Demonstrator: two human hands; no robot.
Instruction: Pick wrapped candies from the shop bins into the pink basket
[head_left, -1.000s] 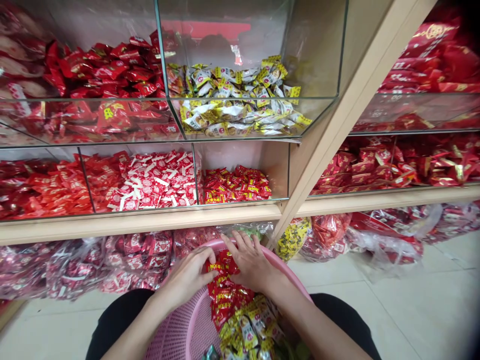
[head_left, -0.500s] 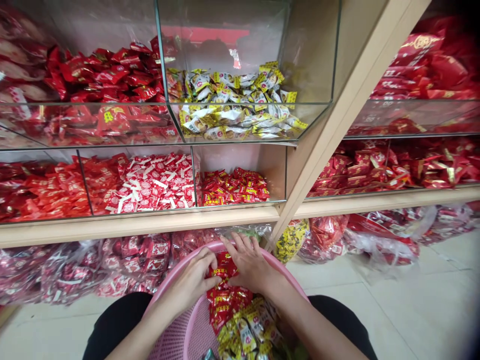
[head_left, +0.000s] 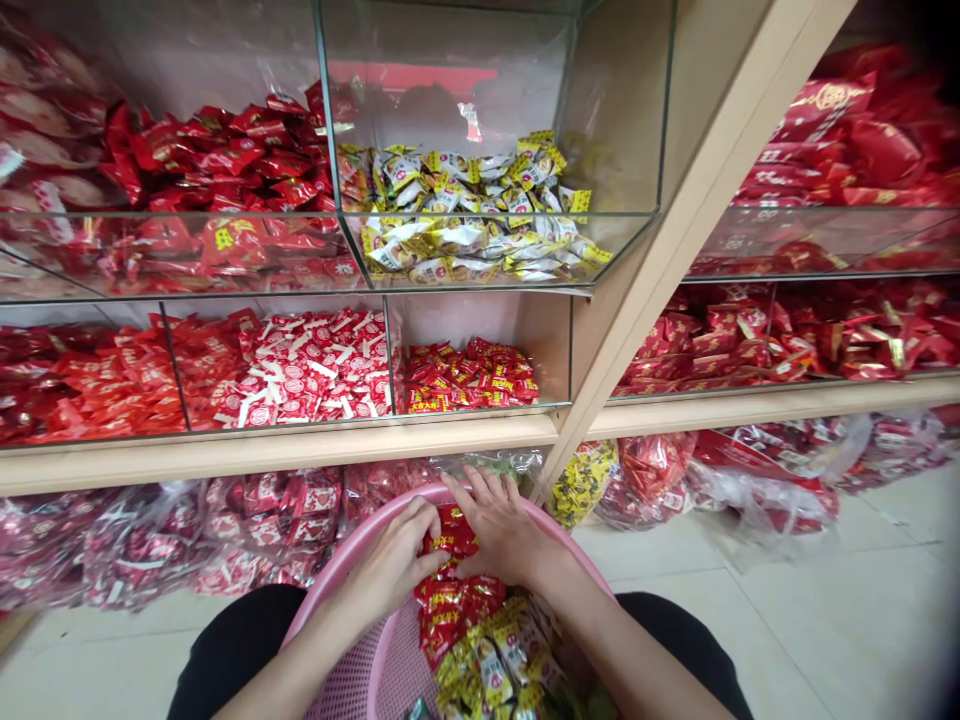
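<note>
A pink plastic basket (head_left: 341, 550) stands between my knees, its mesh side showing at the left. Inside it, toward the far rim, lie red candy packets (head_left: 442, 610) with yellow lettering. My left hand (head_left: 397, 555) has its fingers curled on the left edge of these packets, thumb pointing right. Across from it, my right hand (head_left: 502, 530) lies over their right side with fingers spread toward the far rim. Nearer to me are yellow-and-white wrapped candies (head_left: 495, 665), partly hidden by my right forearm.
Glass-fronted shelves in front hold yellow-and-white candies (head_left: 480, 235), red-and-white packets (head_left: 315, 365) and small red packets (head_left: 472, 375). A wooden post (head_left: 697, 220) slants at the right. Filled plastic bags (head_left: 262, 515) line the tiled floor (head_left: 675, 610) beneath the shelf.
My left hand has shifted slightly to the right over the red packets. My right hand and the basket look almost the same.
</note>
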